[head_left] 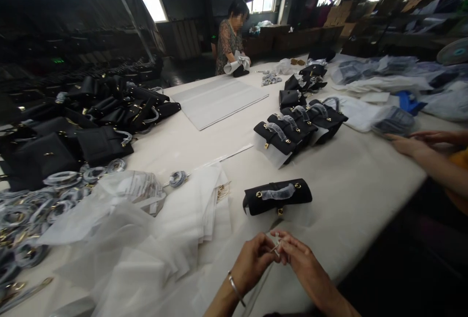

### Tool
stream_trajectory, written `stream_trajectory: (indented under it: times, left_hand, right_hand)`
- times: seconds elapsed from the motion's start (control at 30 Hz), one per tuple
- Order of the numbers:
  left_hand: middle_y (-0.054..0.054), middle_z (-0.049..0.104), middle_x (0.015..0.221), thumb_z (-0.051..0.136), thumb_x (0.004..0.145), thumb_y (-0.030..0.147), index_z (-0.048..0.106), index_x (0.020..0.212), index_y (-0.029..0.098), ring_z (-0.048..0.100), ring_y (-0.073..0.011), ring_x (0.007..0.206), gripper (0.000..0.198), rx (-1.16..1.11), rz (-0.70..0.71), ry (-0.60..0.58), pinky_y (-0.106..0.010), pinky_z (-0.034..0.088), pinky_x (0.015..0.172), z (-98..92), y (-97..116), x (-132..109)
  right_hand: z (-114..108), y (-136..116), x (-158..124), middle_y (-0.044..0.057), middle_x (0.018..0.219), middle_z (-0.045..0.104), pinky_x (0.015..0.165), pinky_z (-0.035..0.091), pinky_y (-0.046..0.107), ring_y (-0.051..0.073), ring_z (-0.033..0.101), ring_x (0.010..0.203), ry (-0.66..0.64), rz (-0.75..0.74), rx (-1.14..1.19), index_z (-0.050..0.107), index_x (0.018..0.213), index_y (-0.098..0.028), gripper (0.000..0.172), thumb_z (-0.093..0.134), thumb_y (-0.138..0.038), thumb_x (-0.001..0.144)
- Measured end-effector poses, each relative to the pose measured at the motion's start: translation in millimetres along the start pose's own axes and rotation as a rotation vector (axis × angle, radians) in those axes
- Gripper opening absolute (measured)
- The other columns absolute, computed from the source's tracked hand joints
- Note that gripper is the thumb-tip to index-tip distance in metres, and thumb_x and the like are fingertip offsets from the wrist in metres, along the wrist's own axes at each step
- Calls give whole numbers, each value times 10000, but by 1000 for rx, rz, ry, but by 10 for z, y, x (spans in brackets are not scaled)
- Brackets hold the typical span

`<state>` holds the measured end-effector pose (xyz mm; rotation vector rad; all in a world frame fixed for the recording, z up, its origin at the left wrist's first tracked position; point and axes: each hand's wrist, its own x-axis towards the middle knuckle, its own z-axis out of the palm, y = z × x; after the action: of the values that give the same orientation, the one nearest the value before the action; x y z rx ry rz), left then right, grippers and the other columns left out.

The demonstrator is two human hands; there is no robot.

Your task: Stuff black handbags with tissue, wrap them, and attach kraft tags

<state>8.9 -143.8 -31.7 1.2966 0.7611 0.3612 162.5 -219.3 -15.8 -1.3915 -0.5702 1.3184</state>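
I log: left hand [252, 262] and right hand [302, 261], angled inward, fingertips together, pinched on a thin pale cord [275, 247]; one black bag [278, 198] just beyond them, handle up; white table [369, 175], bearing wrapping sheets [193, 200] and more bags [303, 122]; dim room, bright windows [152, 6] along the back.

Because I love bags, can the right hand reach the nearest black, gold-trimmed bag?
Probably yes: the black bag lies just beyond the right hand with nothing between, though its fingers hold a thin whitish strip.
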Motion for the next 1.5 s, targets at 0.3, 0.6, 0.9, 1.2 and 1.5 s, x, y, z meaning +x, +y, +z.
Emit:
stream_trajectory:
  times: [0.3,0.6,0.9,1.2,1.5]
  left_hand:
    - [-15,703,813,495,813,157,646,1059,178,622,-153,747,290,234,7,15,-253,476,734,-49,-198,133]
    - [-68,650,1012,458,954,240,625,1077,210,604,-181,931,209,467,417,294,-298,484,852,-415,505,471]
    - [-9,664,978,527,920,256,691,1083,264,629,-162,882,231,779,388,-150,-242,465,794,-562,865,1369]
    - [-17,622,902,509,908,249,587,913,200,581,-170,791,92,917,304,45,-270,454,711,-528,857,1281]
    - [-9,573,812,479,925,350,498,843,181,511,-132,748,189,-27,264,-49,-260,425,737,-644,825,954]
  right_hand:
    - [20,-175,291,41,944,693,990,435,397,221,606,1021,90,31,381,672,786,-217,240,715,-453,792]
    - [94,-225,614,-57,686,563,484,361,206,70,417,519,226,50,300,566,990,-246,359,769,-407,743]
    - [177,-416,792,-58,636,549,562,368,250,99,445,526,-28,67,100,521,1066,-221,372,684,-428,803]
    - [109,-467,790,10,778,674,668,448,286,144,568,661,81,65,4,567,1187,-191,550,745,-466,745]
    - [136,-394,572,29,819,694,583,465,236,151,583,735,142,213,-35,725,884,-163,440,847,-475,600]
